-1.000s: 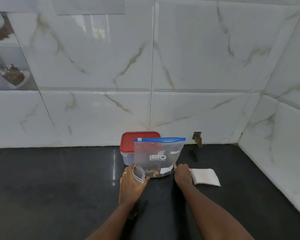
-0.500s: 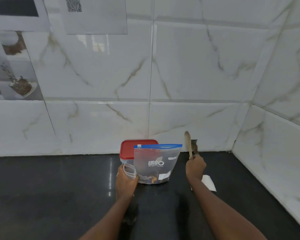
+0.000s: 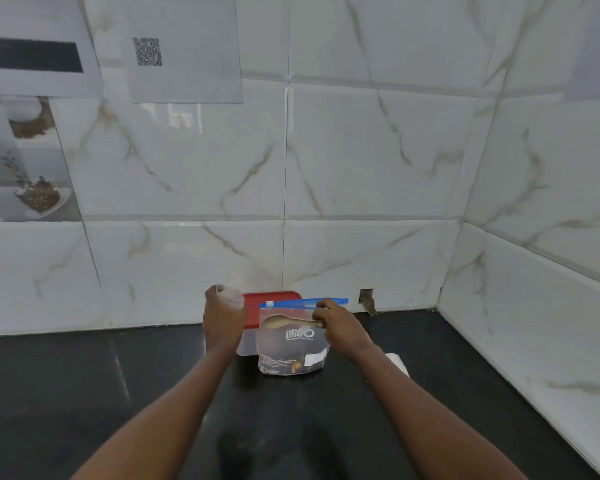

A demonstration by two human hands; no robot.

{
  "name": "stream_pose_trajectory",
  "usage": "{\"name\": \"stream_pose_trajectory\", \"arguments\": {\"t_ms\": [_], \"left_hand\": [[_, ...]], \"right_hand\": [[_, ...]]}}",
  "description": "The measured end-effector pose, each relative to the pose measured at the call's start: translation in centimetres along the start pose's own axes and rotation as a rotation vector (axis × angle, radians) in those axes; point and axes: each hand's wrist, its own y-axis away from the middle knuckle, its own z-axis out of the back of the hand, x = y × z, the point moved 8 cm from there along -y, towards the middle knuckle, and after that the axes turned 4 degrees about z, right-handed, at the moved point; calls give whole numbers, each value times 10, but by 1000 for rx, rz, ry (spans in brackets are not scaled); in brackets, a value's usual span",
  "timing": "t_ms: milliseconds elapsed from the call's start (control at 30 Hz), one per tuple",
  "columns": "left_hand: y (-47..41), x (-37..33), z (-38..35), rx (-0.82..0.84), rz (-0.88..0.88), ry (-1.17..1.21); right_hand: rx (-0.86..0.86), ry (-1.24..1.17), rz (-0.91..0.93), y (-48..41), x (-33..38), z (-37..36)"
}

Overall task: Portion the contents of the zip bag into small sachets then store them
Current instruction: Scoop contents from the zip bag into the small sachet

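Observation:
A clear zip bag with a blue seal strip and printed label stands upright on the black counter, dark contents at its bottom. My right hand grips a wooden spoon whose bowl is inside the bag's upper part. My left hand holds a small clear sachet raised to the left of the bag. Behind the bag sits a plastic container with a red lid.
A white stack of sachets lies on the counter right of the bag, partly hidden by my right forearm. Marble-tiled walls close the back and right side. A small hole shows in the back wall. Paper sheets hang top left.
My right hand lifted the spoon from the counter and pushed its bowl into the zip bag. My left hand raised the sachet higher, level with the bag's top.

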Motion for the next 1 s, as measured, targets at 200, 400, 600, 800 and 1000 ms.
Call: {"name": "stream_pose_trajectory", "arguments": {"t_ms": [200, 400, 600, 800, 1000], "left_hand": [[4, -82, -56, 563, -310, -481], [39, -96, -132, 890, -426, -843], [53, -90, -175, 952, -458, -921], [38, -95, -187, 852, -495, -811], [17, -132, -178, 589, -512, -516]], "right_hand": [[80, 61, 104, 12, 2, 3], [101, 105, 86, 29, -21, 16], [69, 76, 17, 53, -52, 25], [107, -55, -58, 62, -51, 35], [-40, -221, -229, 61, -70, 41]]}}
